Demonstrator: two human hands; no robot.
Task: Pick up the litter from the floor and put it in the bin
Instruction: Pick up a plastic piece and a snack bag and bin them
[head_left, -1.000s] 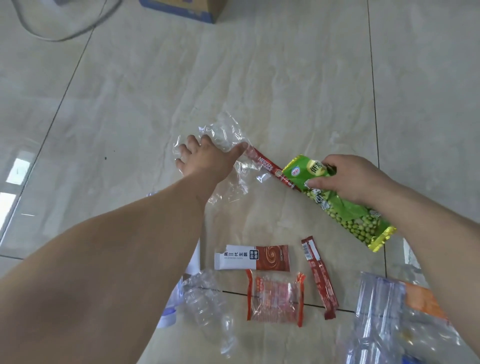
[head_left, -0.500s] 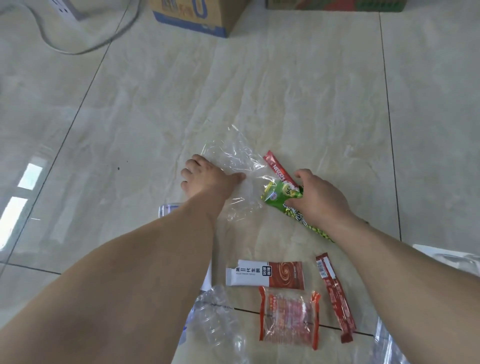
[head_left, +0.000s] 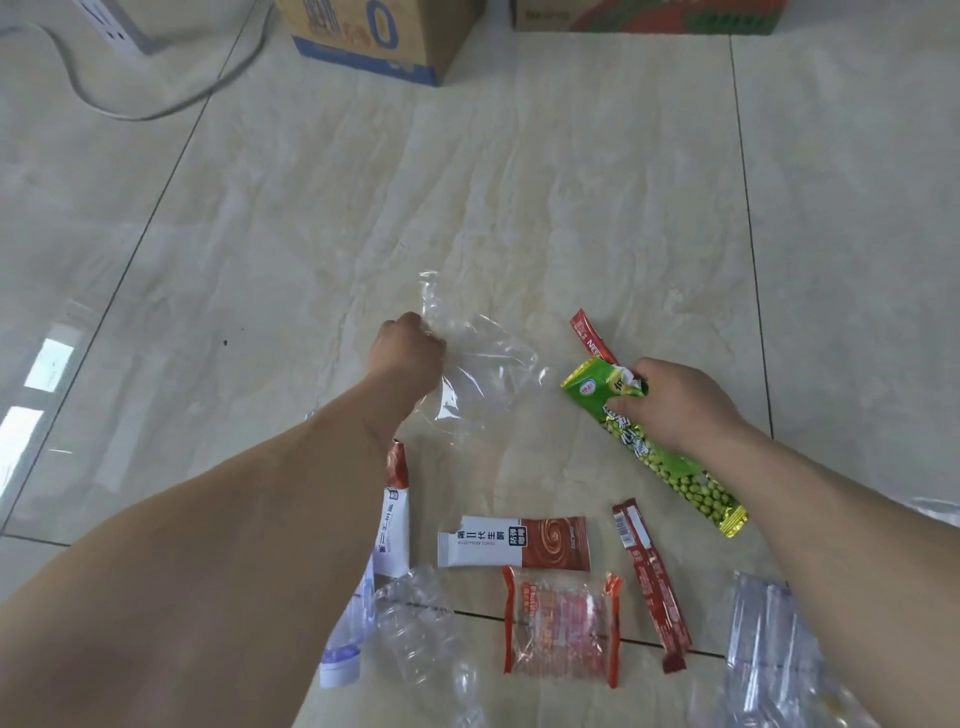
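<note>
A person's left hand (head_left: 410, 353), curled into a fist at the centre of the frame, gripped the edge of a crumpled sheet of clear plastic film (head_left: 483, 374) that lay limp and glossy on the pale, marble-veined floor tiles (head_left: 519, 182). The right hand (head_left: 675, 405), at centre right, pinched the torn top of a long, narrow green foil packet of peas (head_left: 670, 462), its long axis slanting from upper left to lower right, the sealed end pointing toward the lower right of the frame. Just above it a slim red stick sachet (head_left: 589, 335) lay touching the packet's top. Along the lower part of the frame sat a flat white-and-brown rectangular coffee sachet (head_left: 514, 543) lying left to right, a translucent red-edged wrapper (head_left: 561, 626) below it, a dark red stick sachet (head_left: 649, 582) running steeply up and down, and a crushed clear plastic bottle (head_left: 415, 629) at lower centre. A cardboard box with blue print (head_left: 374, 36) stood at the top of the frame.
</note>
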